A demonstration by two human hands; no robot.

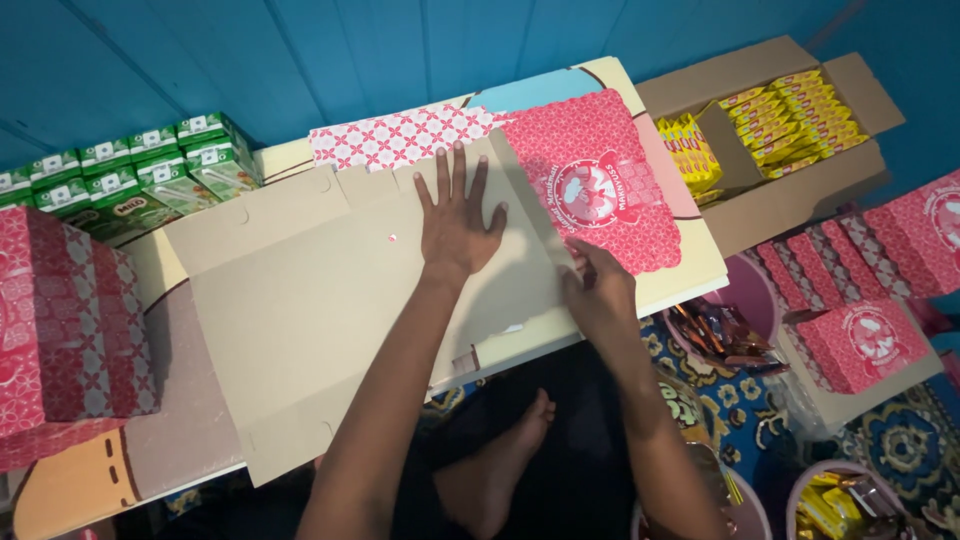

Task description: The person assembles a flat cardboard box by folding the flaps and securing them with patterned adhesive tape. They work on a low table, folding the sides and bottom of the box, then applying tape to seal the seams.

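While the flat cardboard box blank [300, 300] is lying unfolded across the low surface [690, 275], we are pressing our left hand [455, 225] down on it, palm flat and fingers spread wide, gripping nothing. The blank's long axis is running from the near left corner up to the far right, where its red patterned panel [600, 180] is showing its printed face. Our right hand [598, 290] is sitting just right of the left, nearer that red panel, with its grip curled on the fold line at the panel's lower edge; we cannot tell whether it is pinching the card or only pushing on it. To the left, a stack of red patterned boxes [65, 330] and green drink cartons [130, 175] are crowding the blank's edge. To the right, an open carton of yellow packets [780, 130] is standing close by, so free room is lying mostly toward us, over the near edge.
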